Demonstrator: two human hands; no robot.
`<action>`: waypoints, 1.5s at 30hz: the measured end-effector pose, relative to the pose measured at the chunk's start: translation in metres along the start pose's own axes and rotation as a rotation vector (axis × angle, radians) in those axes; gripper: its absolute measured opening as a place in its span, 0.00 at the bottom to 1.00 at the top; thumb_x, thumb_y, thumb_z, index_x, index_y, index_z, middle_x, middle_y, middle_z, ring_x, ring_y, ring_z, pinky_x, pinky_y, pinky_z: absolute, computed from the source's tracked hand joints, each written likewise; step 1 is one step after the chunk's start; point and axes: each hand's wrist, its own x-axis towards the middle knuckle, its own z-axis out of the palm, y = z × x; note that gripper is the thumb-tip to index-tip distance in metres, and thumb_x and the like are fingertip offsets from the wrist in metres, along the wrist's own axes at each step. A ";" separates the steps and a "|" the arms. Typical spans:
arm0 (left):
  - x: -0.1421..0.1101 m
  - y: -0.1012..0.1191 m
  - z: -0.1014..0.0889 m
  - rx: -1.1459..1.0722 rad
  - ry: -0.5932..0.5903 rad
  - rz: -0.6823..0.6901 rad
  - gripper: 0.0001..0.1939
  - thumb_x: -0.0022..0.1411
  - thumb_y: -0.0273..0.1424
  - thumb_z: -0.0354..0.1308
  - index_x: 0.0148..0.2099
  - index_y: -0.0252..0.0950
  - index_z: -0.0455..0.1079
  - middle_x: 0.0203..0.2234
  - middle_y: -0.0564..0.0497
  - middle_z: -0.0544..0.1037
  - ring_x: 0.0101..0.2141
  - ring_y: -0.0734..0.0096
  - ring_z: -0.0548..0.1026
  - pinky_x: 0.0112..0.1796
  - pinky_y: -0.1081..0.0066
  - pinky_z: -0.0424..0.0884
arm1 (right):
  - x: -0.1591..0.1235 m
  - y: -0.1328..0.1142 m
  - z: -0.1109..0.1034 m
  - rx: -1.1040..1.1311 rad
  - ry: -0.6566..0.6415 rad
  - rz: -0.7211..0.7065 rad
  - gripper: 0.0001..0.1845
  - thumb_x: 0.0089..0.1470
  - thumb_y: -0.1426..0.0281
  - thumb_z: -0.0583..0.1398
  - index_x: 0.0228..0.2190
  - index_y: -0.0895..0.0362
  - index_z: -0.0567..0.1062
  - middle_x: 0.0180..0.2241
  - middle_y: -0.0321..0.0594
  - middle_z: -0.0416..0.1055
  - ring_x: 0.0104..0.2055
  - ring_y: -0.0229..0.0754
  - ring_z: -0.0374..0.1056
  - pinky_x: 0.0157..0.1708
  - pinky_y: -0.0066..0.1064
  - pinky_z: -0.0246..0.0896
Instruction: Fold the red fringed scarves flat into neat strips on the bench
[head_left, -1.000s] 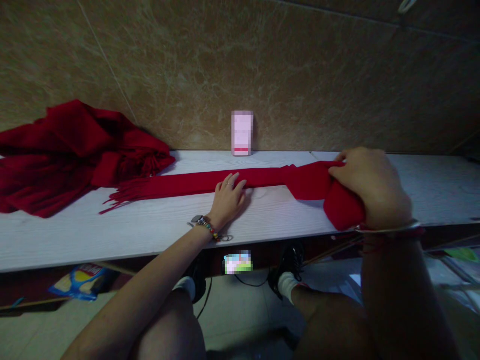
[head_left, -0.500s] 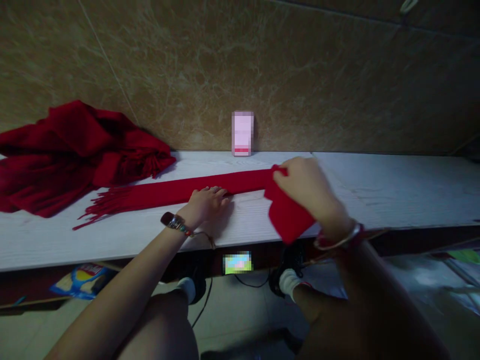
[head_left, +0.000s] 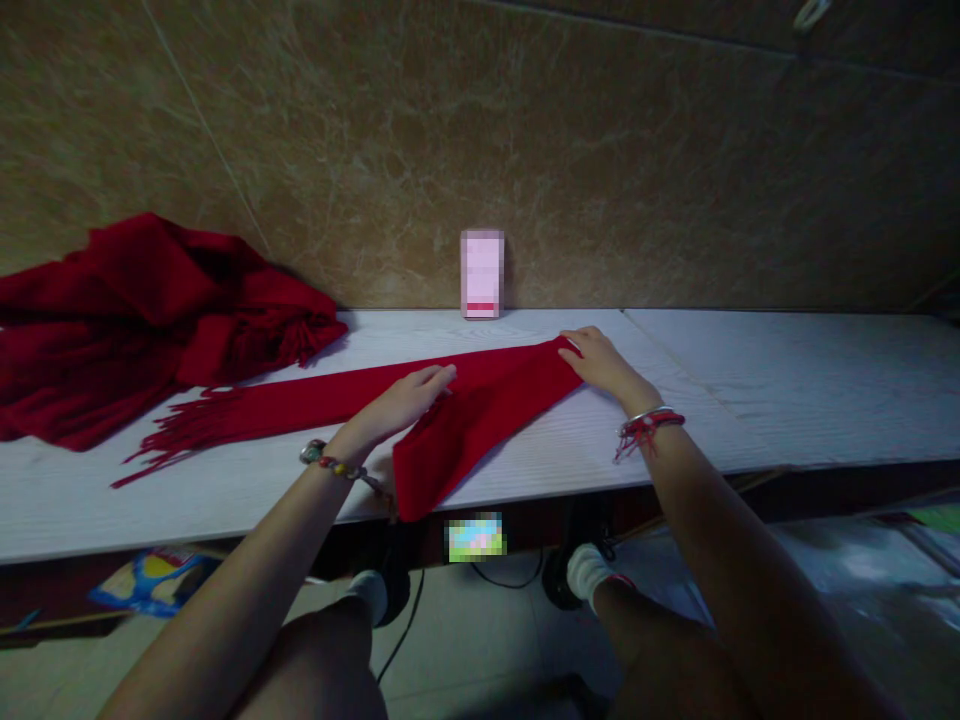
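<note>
A long red scarf [head_left: 330, 397] with a fringed left end lies along the white wood-grain surface. Its right part is folded back toward the left, and the folded layer slants down over the front edge. My left hand [head_left: 409, 400] rests over the scarf near the fold's left side, fingers stretched out, gripping nothing. At the right-hand fold, my right hand [head_left: 604, 362] has its thumb and fingers about the scarf's corner. Some fabric under my left hand is hidden.
A bunched red fringed cloth [head_left: 157, 330] lies at the left against the brown marbled wall [head_left: 375, 150]. A blurred pink phone-like object [head_left: 482, 275] leans on the wall. Below the edge are a blue packet [head_left: 154, 582], a blurred bright screen [head_left: 476, 538], cables and my feet.
The loose scarf end that my right hand held has come down leftward over the rest. My right hand now sits at the fold, and my left hand has shifted slightly.
</note>
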 end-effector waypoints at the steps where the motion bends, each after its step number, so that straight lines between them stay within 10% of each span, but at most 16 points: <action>1: -0.001 -0.001 -0.001 -0.014 -0.050 -0.006 0.23 0.63 0.40 0.41 0.51 0.33 0.66 0.45 0.45 0.76 0.42 0.65 0.75 0.42 0.69 0.70 | 0.005 0.009 0.006 0.006 -0.003 -0.020 0.23 0.57 0.71 0.50 0.53 0.62 0.68 0.54 0.56 0.63 0.57 0.50 0.58 0.54 0.41 0.55; 9: 0.004 -0.007 0.009 -0.004 -0.221 0.104 0.22 0.54 0.31 0.54 0.52 0.39 0.68 0.49 0.51 0.75 0.46 0.66 0.73 0.48 0.67 0.68 | 0.033 -0.014 0.023 0.032 -0.271 -0.373 0.19 0.61 0.64 0.46 0.46 0.51 0.73 0.52 0.44 0.68 0.56 0.50 0.59 0.56 0.56 0.43; 13: 0.007 0.004 0.021 -0.067 -0.249 0.113 0.23 0.55 0.30 0.54 0.55 0.38 0.66 0.50 0.50 0.74 0.45 0.67 0.74 0.46 0.69 0.69 | 0.037 -0.014 0.015 -0.013 -0.280 -0.374 0.19 0.60 0.64 0.47 0.32 0.55 0.76 0.38 0.45 0.75 0.44 0.47 0.67 0.50 0.42 0.50; 20: 0.020 0.012 0.034 0.331 0.031 0.255 0.25 0.64 0.42 0.45 0.60 0.38 0.60 0.59 0.43 0.63 0.57 0.55 0.61 0.54 0.54 0.59 | 0.049 0.024 -0.027 -0.023 -0.178 -0.245 0.25 0.59 0.62 0.45 0.15 0.56 0.66 0.20 0.38 0.67 0.26 0.38 0.62 0.29 0.29 0.49; 27: 0.020 0.000 0.045 0.557 -0.186 0.142 0.39 0.58 0.57 0.45 0.66 0.46 0.45 0.66 0.43 0.41 0.62 0.35 0.35 0.55 0.35 0.40 | 0.069 0.038 -0.017 -0.280 -0.326 -0.372 0.18 0.54 0.63 0.50 0.22 0.57 0.74 0.25 0.42 0.73 0.29 0.40 0.64 0.31 0.29 0.49; 37: 0.008 -0.015 0.021 0.584 -0.282 0.057 0.37 0.63 0.53 0.39 0.68 0.45 0.33 0.66 0.48 0.42 0.63 0.43 0.34 0.56 0.36 0.35 | 0.063 0.072 0.005 0.090 -0.204 -0.149 0.27 0.54 0.53 0.46 0.18 0.56 0.72 0.19 0.38 0.70 0.26 0.40 0.64 0.29 0.30 0.54; 45: -0.002 -0.016 0.010 0.530 -0.268 0.059 0.35 0.63 0.46 0.44 0.68 0.44 0.38 0.65 0.44 0.48 0.63 0.42 0.39 0.54 0.34 0.38 | 0.043 0.049 0.021 0.050 -0.102 -0.240 0.20 0.53 0.61 0.48 0.17 0.55 0.68 0.21 0.39 0.70 0.27 0.40 0.65 0.30 0.30 0.51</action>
